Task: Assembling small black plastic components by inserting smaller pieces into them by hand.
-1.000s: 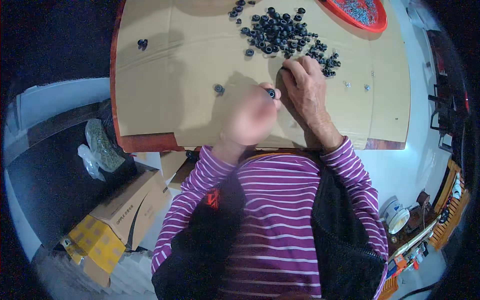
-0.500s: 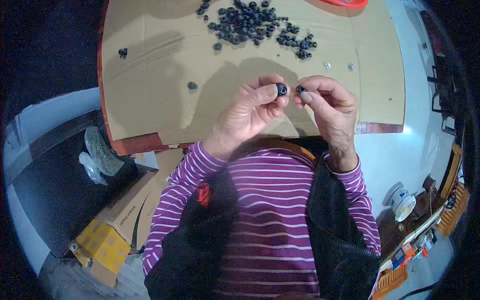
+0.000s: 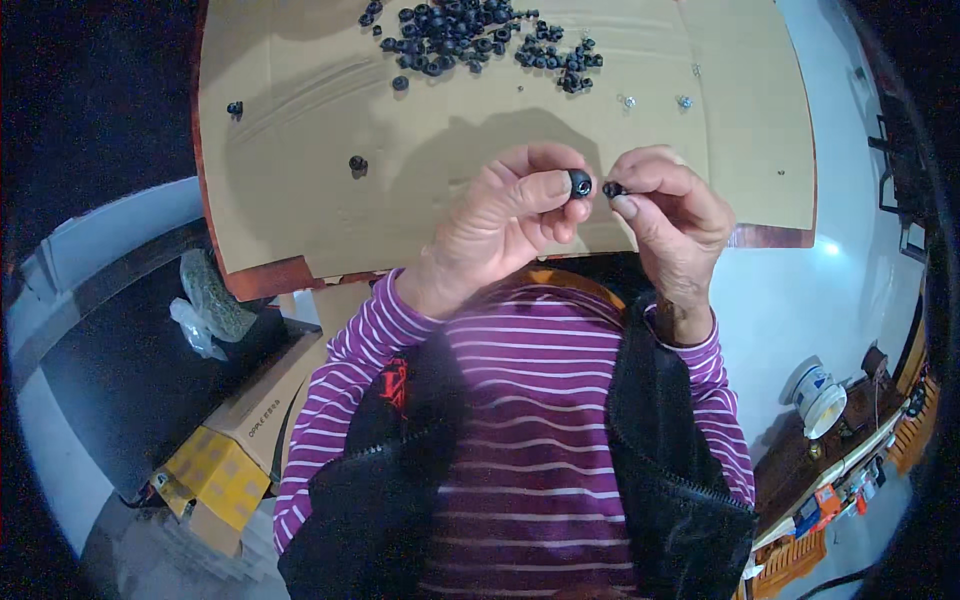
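Just above the near edge of the worktop [image 3: 300, 200], we hold both hands raised side by side, close to the chest. Our left hand [image 3: 500, 225] pinches a small black ring-shaped part [image 3: 579, 183] between thumb and forefinger, its round opening turned toward us, while the other fingers curl loosely underneath. Our right hand [image 3: 668, 215] is closed on a smaller dark piece [image 3: 613, 189], gripped at the fingertips and pointed toward the ring; the two pieces sit just beside each other, and we cannot tell whether they touch. Beyond the hands, the worktop is covered with a flat sheet of brown cardboard [image 3: 700, 160], creased across its width. At its far edge lies a heap of black ring parts [image 3: 450, 30], spreading to the right into a looser scatter. Two stray black pieces lie apart on the left side of the cardboard, one near the far left edge [image 3: 234, 107] and one closer to us [image 3: 357, 162]. A pair of small silver-coloured bits [image 3: 628, 101] rests to the right of the heap. Below the hands we see purple striped sleeves [image 3: 360, 340] and a dark vest. On the floor to our left stand cardboard boxes [image 3: 265, 410], one with a yellow side, and a crumpled clear plastic bag [image 3: 200, 300] beside them.
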`<state>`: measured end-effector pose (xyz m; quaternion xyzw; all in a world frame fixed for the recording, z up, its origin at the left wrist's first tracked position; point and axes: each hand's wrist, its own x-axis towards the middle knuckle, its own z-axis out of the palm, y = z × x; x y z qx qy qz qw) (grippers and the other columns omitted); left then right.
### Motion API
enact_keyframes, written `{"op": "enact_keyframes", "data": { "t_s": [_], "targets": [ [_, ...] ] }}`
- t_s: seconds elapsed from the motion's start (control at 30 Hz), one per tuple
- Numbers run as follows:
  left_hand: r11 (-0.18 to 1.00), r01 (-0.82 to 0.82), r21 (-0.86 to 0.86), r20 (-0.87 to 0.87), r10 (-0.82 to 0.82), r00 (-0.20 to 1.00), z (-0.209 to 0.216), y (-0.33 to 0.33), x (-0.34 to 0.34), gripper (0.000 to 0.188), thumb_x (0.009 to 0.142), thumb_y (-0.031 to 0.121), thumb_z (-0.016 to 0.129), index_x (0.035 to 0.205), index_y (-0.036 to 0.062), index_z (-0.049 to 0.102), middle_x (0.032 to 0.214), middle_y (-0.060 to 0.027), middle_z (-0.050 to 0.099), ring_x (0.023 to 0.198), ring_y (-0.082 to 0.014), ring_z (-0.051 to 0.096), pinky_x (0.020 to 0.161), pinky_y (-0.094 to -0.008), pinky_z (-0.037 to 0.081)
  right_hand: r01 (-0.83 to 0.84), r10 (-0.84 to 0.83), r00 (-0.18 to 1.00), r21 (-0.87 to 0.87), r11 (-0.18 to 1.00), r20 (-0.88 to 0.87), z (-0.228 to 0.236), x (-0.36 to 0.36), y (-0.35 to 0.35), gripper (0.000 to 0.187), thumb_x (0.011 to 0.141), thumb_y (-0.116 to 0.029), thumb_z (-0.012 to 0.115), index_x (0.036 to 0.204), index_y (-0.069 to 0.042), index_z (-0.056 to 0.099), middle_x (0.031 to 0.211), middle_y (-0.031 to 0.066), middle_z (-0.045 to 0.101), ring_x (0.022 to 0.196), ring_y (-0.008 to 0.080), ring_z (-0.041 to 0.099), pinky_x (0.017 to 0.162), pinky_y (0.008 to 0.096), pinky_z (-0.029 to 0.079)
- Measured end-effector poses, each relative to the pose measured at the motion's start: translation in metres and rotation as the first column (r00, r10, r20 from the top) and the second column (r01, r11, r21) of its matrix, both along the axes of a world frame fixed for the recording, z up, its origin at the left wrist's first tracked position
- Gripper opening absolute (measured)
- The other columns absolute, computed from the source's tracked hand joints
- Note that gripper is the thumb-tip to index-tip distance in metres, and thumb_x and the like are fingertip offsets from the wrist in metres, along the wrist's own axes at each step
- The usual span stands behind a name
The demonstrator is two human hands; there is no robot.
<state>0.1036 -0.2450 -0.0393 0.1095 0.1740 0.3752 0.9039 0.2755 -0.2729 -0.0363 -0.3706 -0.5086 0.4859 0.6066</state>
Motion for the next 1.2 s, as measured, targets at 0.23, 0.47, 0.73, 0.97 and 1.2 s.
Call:
{"op": "enact_keyframes", "data": {
  "t_s": [0.23,0.47,0.73,0.97,1.2],
  "targets": [
    [0.998,0.016,-0.056,0.018,-0.015,1.0,0.006,-0.001,0.004,0.017,0.084,0.005,0.055,0.1,0.0016,0.056,0.086,-0.01,0.06,0.075,-0.0157,0.06,0.062,-0.0242,0.052,0.118,-0.181,0.935,0.212,0.97,0.306,0.02,0.0,-0.004,0.016,0.065,0.008,0.063,0.079,0.006,0.058,0.079,0.0144,0.057,0.074,0.0218,0.054,0.063,0.0295,0.042],
    [1.0,0.01,-0.028,-0.043,-0.012,0.999,0.009,-0.003,0.005,0.016,0.083,0.005,0.055,0.099,0.0004,0.056,0.083,-0.009,0.06,0.073,-0.0156,0.06,0.06,-0.0243,0.051,0.134,-0.303,0.869,0.402,0.906,0.392,0.019,-0.004,-0.003,0.018,0.062,0.009,0.063,0.079,0.007,0.058,0.074,0.0146,0.057,0.068,0.0226,0.055,0.058,0.0304,0.041],
    [1.0,0.004,-0.001,-0.116,-0.004,0.993,0.009,-0.006,0.004,0.017,0.082,0.005,0.057,0.098,-0.0003,0.056,0.082,-0.0084,0.06,0.071,-0.0149,0.06,0.059,-0.0246,0.051,0.139,-0.313,0.851,0.394,0.909,0.422,0.021,-0.009,-0.006,0.021,0.06,0.011,0.064,0.079,0.006,0.058,0.074,0.015,0.057,0.066,0.0227,0.055,0.056,0.0294,0.041],
    [1.0,0.012,0.023,-0.117,-0.009,0.993,0.009,-0.005,0.003,0.017,0.082,0.005,0.058,0.097,-0.0002,0.057,0.081,-0.0077,0.06,0.069,-0.0139,0.06,0.058,-0.0239,0.051,0.139,-0.327,0.827,0.398,0.907,0.457,0.021,-0.01,-0.006,0.023,0.058,0.012,0.064,0.08,0.006,0.058,0.073,0.0152,0.058,0.064,0.0233,0.056,0.055,0.03,0.041],
    [0.993,0.01,0.114,-0.177,0.011,0.984,0.011,-0.004,0.0,0.015,0.081,0.006,0.06,0.094,0.0002,0.059,0.079,-0.0075,0.061,0.068,-0.0139,0.059,0.057,-0.0247,0.05,0.125,-0.343,0.781,0.408,0.904,0.522,0.023,-0.01,-0.007,0.024,0.058,0.012,0.065,0.08,0.005,0.058,0.074,0.0147,0.058,0.065,0.0236,0.057,0.055,0.0307,0.042]
  ]
}}
